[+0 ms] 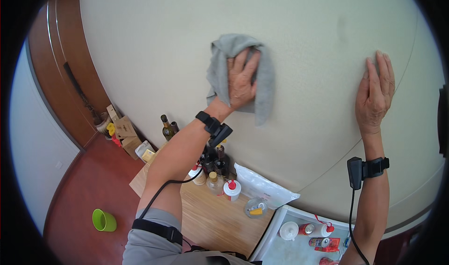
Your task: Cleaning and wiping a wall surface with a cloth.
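My left hand (242,82) presses a grey cloth (219,68) flat against the pale wall (154,43). The cloth drapes over the fingertips and hangs down both sides of the hand. To the right, my right hand (376,93) lies on the same wall with nothing in it, its fingers pointing up and slightly apart. A faint dark smudge (341,29) marks the wall above and left of the right fingers. A thin dark cable runs down the wall behind my right wrist. Each wrist wears a black strap with a small device and a cord.
Below stands a wooden table (217,226) with dark bottles (209,161), white red-capped bottles (232,189), a glass dish (256,208) and a white plastic package (263,186). Beside it, a white-framed surface (273,244) bears cans. A green bin (104,221) and cardboard boxes (126,128) stand on the floor.
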`<state>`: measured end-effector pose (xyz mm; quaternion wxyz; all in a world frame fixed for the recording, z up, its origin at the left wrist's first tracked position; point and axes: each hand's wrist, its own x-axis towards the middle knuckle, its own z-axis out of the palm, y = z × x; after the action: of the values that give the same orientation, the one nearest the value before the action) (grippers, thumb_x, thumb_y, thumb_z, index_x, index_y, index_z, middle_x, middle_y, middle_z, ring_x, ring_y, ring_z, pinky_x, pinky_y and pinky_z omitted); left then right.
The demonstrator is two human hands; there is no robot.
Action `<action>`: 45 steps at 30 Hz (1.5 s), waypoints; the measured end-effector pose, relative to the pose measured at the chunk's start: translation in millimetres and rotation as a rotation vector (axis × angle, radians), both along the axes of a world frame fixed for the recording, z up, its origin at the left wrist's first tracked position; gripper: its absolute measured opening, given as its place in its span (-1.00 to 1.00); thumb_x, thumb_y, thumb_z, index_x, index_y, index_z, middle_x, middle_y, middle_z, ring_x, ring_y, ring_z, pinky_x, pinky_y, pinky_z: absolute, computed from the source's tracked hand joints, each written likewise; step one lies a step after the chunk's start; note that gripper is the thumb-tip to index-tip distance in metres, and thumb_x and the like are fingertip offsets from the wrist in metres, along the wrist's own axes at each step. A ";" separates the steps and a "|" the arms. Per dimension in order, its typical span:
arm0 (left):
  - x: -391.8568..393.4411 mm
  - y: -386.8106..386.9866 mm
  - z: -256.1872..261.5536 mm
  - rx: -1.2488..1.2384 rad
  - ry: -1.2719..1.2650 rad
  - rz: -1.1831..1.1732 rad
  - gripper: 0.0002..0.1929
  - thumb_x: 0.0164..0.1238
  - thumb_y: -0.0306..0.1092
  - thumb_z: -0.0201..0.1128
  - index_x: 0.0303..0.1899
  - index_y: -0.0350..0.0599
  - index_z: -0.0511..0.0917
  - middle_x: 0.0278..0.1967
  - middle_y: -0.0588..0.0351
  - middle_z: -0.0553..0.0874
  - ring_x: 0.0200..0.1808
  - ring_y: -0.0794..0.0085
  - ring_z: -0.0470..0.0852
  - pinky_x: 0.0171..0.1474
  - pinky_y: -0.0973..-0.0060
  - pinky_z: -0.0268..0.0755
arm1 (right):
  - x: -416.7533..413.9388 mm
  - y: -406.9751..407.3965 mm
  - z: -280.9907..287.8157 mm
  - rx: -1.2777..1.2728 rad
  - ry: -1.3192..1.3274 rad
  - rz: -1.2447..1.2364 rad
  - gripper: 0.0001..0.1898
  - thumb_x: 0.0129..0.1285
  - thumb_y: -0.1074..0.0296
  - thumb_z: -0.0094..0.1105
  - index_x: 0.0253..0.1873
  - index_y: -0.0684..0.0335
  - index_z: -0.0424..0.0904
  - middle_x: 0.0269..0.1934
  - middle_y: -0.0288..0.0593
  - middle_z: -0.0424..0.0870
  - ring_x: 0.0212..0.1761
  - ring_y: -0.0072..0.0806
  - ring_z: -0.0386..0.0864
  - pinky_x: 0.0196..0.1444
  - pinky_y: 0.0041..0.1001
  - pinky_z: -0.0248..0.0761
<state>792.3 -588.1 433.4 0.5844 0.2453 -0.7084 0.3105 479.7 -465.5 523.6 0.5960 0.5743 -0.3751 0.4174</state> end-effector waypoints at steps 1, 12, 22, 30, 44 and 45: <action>6.6 -4.0 -3.6 -0.005 0.051 0.033 -0.37 0.21 -0.23 0.39 0.34 -0.15 0.51 0.47 -0.14 0.35 0.48 -0.13 0.25 0.54 -0.08 -0.04 | -0.3 -0.8 -0.7 0.002 0.002 -0.004 -0.70 0.37 0.59 0.19 0.14 0.20 0.70 0.35 -0.19 0.60 0.51 -0.31 0.39 0.57 -0.34 0.28; 97.1 -60.6 6.4 0.025 0.294 0.150 -0.45 0.39 -0.33 0.23 0.38 -0.26 0.41 0.46 -0.14 0.33 0.40 -0.08 0.31 0.49 0.15 0.13 | -0.2 2.5 2.8 0.004 0.021 -0.019 -0.67 0.38 0.63 0.13 0.17 0.26 0.69 0.36 -0.13 0.58 0.52 -0.23 0.38 0.56 -0.27 0.28; 107.7 -66.7 80.5 -0.038 0.393 0.264 -0.39 0.44 -0.31 0.22 0.44 -0.32 0.29 0.49 -0.15 0.25 0.45 -0.08 0.26 0.50 0.15 0.13 | 8.4 6.7 7.7 0.001 0.019 -0.037 -0.67 0.39 0.64 0.11 0.19 0.29 0.67 0.38 -0.10 0.56 0.53 -0.20 0.36 0.55 -0.26 0.28; 69.5 -43.4 95.9 -0.019 0.283 0.139 -0.41 0.39 -0.31 0.21 0.39 -0.38 0.37 0.44 -0.22 0.35 0.38 -0.12 0.35 0.42 0.08 0.19 | 11.2 5.1 10.1 0.000 -0.001 -0.050 -0.67 0.39 0.66 0.10 0.19 0.31 0.65 0.37 -0.04 0.56 0.52 -0.17 0.38 0.56 -0.24 0.28; 1.9 -3.2 23.8 0.021 -0.237 -0.197 -0.35 0.18 -0.28 0.39 0.35 -0.18 0.50 0.41 -0.24 0.39 0.41 -0.27 0.31 0.52 -0.11 0.06 | 14.9 2.8 10.2 -0.003 0.019 -0.081 -0.64 0.41 0.65 0.03 0.25 0.32 0.60 0.40 -0.05 0.52 0.53 -0.14 0.36 0.56 -0.21 0.25; -1.9 -1.3 19.5 0.021 -0.244 -0.241 -0.35 0.17 -0.27 0.40 0.35 -0.15 0.51 0.40 -0.24 0.39 0.43 -0.27 0.30 0.53 -0.13 0.04 | 14.0 4.1 10.7 -0.003 0.016 -0.084 -0.63 0.40 0.65 0.03 0.24 0.32 0.60 0.40 -0.04 0.52 0.53 -0.14 0.36 0.56 -0.21 0.25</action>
<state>790.4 -589.4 452.8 0.5244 0.1251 -0.8016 0.2584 493.6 -461.4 534.3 0.6170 0.5604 -0.3933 0.3880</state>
